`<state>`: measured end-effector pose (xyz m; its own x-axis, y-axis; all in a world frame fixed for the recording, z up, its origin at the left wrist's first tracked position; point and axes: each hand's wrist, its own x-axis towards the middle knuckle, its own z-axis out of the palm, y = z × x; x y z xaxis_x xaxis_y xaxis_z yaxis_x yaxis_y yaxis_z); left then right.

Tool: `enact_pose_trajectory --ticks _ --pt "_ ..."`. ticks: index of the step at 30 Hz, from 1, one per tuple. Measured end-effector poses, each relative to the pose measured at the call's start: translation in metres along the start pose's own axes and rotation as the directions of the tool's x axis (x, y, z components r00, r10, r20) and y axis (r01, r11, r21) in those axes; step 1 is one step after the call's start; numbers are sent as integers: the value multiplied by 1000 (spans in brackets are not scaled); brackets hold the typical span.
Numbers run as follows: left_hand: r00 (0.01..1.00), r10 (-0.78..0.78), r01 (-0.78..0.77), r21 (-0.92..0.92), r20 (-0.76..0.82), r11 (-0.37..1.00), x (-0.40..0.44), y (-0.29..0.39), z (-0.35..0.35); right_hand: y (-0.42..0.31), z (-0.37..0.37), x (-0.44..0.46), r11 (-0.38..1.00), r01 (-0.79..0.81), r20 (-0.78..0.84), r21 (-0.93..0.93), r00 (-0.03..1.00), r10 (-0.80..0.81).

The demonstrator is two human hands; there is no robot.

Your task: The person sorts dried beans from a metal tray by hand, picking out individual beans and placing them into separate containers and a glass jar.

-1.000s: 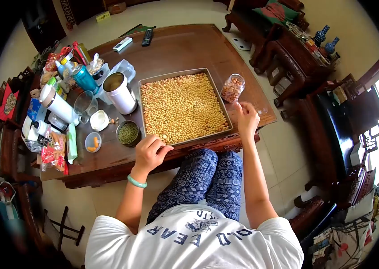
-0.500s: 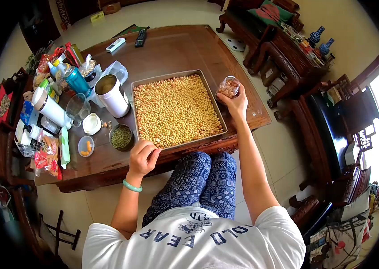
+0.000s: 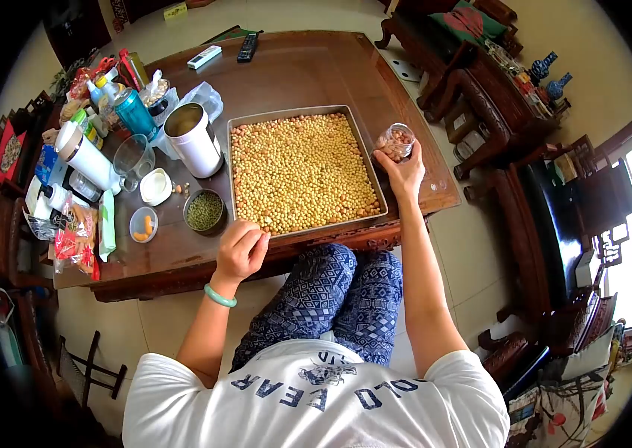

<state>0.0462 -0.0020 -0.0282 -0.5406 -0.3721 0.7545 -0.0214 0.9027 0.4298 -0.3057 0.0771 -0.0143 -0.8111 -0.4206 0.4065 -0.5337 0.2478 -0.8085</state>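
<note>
A square metal tray [image 3: 386, 196] full of yellow beans [image 3: 301, 168], with reddish nuts along its edges, lies on the brown table. To its right, my right hand [image 3: 403, 170] is wrapped round a clear glass jar [image 3: 396, 142] of reddish nuts. My left hand [image 3: 241, 250] is closed at the tray's near left corner; whatever its fingers hold, if anything, is too small to name. A small bowl of green beans [image 3: 204, 211] sits just left of the tray, near my left hand.
Left of the tray are a white canister [image 3: 195, 142], a white lid [image 3: 156, 187], a small tub of orange pieces [image 3: 143, 224], a white flask [image 3: 88, 158] and a blue can [image 3: 135, 114]. Two remotes [image 3: 248, 48] lie at the far edge.
My right hand has moved from beside the jar to a grip round it. My left hand stays closed near the tray's corner. The camera view has shifted slightly.
</note>
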Motion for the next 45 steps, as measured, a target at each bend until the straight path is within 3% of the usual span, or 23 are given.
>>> enact_pose_trajectory --ticks 4,6,12,14,16,17,20,22,23,24,26,29,31,36,38,39,45 --pt "999 28 -27 22 -34 999 -5 -1 1 -1 -2 -3 999 18 36 34 999 -20" --pt "981 -156 146 -83 -117 986 -13 -3 5 5 2 -2 998 56 -4 21 998 -56" --pt "972 -109 76 -160 -208 984 -22 -17 12 6 1 -1 1000 27 39 14 999 -28" --pt "973 -84 57 -130 -215 990 -20 -16 12 12 2 -1 989 124 2 81 992 -125" --pt "969 -107 75 -146 -221 986 -21 -15 13 14 2 -1 959 253 -162 130 959 -231" --pt "970 -101 70 -145 -221 987 -20 -15 14 22 2 2 933 353 -255 68 910 -326" --pt "967 -147 120 -138 -207 983 -21 -15 14 -12 -6 -24 876 464 -268 -128 835 -481" --pt "979 -149 140 -76 -141 987 -16 -7 9 -52 -2 -47 928 327 61 176 938 -342" --pt "983 -131 127 -38 -127 991 -15 -8 10 -58 9 -50 868 485 146 103 856 -496" --pt "988 -113 114 -1 -108 994 -16 -9 10 -74 12 -56 863 491 394 121 774 -496" --pt "991 -79 79 0 -110 997 -14 -6 9 -95 30 -69 815 579 559 15 672 -487" --pt "993 -22 21 -9 -119 1000 -9 -5 6 -93 65 -72 751 658 574 -52 635 -517" --pt "993 2 -4 -20 -118 1000 -9 -5 6 -92 78 -74 633 750 593 -194 603 -533" --pt "992 -7 4 -22 -124 1000 -9 -3 6 -88 95 -72 516 816 611 -259 552 -567" --pt "993 -24 21 -31 -115 999 -10 -3 7 -83 102 -69 402 848 729 -346 513 -453" --pt "992 -25 21 -39 -121 999 -10 -4 7 -81 104 -68 373 864 726 -338 492 -481" --pt "991 6 -12 -46 -133 999 -8 -3 7 -93 107 -67 498 787 763 -364 558 -325"
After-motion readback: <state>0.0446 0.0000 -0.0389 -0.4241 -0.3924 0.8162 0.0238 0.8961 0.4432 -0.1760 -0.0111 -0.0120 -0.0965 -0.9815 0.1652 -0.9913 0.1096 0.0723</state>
